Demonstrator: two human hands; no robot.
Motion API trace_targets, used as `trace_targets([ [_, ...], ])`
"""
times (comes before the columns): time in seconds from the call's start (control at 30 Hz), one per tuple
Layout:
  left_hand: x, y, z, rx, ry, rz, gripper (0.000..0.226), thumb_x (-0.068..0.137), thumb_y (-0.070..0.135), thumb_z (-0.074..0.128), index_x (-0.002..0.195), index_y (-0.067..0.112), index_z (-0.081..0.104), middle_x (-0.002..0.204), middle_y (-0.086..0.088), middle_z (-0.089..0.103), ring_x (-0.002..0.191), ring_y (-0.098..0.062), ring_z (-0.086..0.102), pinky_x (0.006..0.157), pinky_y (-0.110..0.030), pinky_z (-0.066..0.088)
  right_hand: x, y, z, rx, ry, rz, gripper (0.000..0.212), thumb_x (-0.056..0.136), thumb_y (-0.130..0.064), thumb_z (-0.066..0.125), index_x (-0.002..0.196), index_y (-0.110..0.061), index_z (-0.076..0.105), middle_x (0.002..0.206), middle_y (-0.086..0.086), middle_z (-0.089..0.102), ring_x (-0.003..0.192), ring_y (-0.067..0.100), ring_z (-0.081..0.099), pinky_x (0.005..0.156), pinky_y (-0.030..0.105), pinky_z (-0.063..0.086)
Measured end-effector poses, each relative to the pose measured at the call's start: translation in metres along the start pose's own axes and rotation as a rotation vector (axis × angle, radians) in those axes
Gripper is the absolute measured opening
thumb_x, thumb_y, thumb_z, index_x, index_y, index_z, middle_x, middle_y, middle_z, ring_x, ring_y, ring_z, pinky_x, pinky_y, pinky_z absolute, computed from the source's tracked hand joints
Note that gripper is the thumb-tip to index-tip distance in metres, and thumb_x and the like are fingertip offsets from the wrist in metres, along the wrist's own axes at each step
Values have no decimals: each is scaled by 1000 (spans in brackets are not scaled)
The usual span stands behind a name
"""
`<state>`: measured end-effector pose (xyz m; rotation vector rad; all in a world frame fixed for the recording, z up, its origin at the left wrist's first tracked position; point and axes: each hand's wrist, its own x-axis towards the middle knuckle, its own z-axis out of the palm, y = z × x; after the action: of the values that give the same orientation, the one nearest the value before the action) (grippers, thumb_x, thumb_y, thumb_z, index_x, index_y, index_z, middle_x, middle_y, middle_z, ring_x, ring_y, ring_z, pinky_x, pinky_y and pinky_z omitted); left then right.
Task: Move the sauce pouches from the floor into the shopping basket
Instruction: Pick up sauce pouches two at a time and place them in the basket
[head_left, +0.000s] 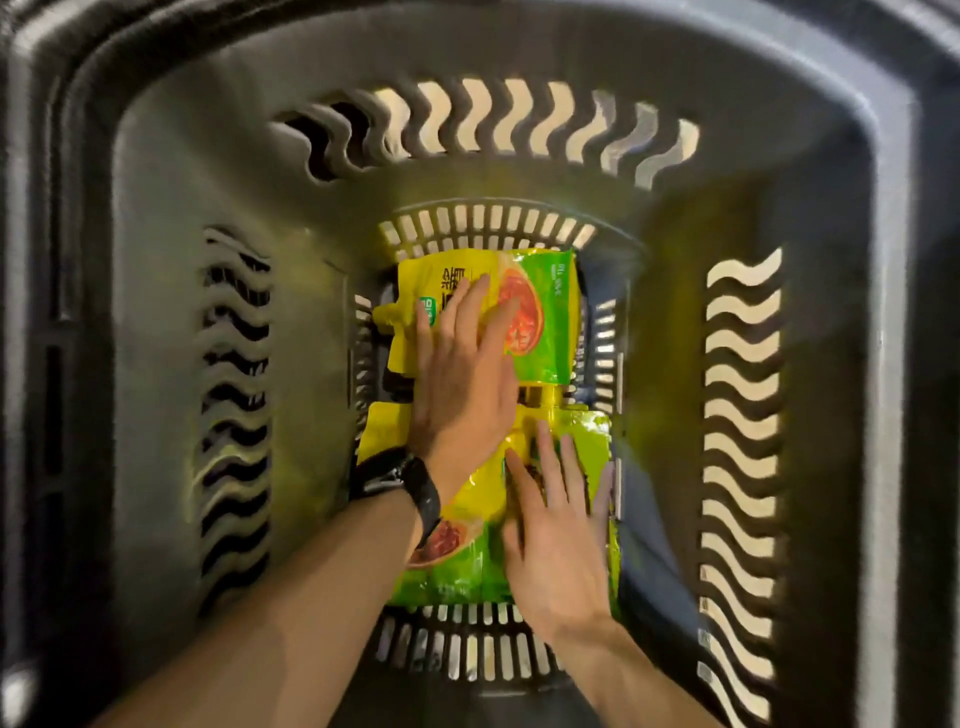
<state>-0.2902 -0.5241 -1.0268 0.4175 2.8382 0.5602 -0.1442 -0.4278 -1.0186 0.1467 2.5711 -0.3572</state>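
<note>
The dark grey shopping basket (171, 322) fills the whole view, seen from straight above, its 4 walls cut with wavy slots and its floor ringed by short straight slots.

2 sauce pouches lie flat on the basket floor, one beyond the other, both yellow and green with a picture of red sauce. The far sauce pouch (550, 317) lies with its green side to the right and a yellow spout corner to the left. The near sauce pouch (457, 577) lies with its green end toward the person. Yellow parts of the 2 pouches meet or overlap in the middle of the floor; which lies on top cannot be told.

The left hand (462, 379) lies palm down on the far sauce pouch, fingers straight and a little apart, its heel reaching the yellow end of the near one. The right hand (556, 540) lies palm down on the right side of the near sauce pouch, fingers straight and slightly spread, its outer edge close to the basket's right wall.

A black wristwatch (415, 488) sits on the left wrist.
</note>
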Motion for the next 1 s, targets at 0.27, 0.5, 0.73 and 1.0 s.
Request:
trace_targets([
  [0.27,-129,-42,28,228,-296,-7,60,103,46,20,160,30,15,170,-5,3,156,-24,5,120,-63,15,0,9,17,-3,-22,-11,65,95,-42,28,158,-31,13,167,2,-2,153,24,-7,121,58,6],
  [0.5,-131,-44,32,202,-295,-46,59,103,50,15,160,33,18,170,-4,6,157,-23,4,121,-62,15,-16,22,18,6,-12,2,64,95,-42,27,157,-31,15,167,0,1,154,19,-1,121,56,9],
  [0.73,-146,-35,14,281,-366,-69,69,99,56,26,161,31,12,169,-11,5,156,-33,5,121,-62,15,-31,5,-1,44,-142,36,69,96,-34,31,157,-31,-1,165,5,-14,152,24,-14,122,56,0],
  [1.0,-150,14,-81,133,-528,-271,65,100,52,41,158,36,17,167,-3,14,154,-28,13,123,-51,19,-45,-11,-114,254,-181,36,80,92,-27,57,157,-29,11,166,2,3,152,23,11,120,38,30],
])
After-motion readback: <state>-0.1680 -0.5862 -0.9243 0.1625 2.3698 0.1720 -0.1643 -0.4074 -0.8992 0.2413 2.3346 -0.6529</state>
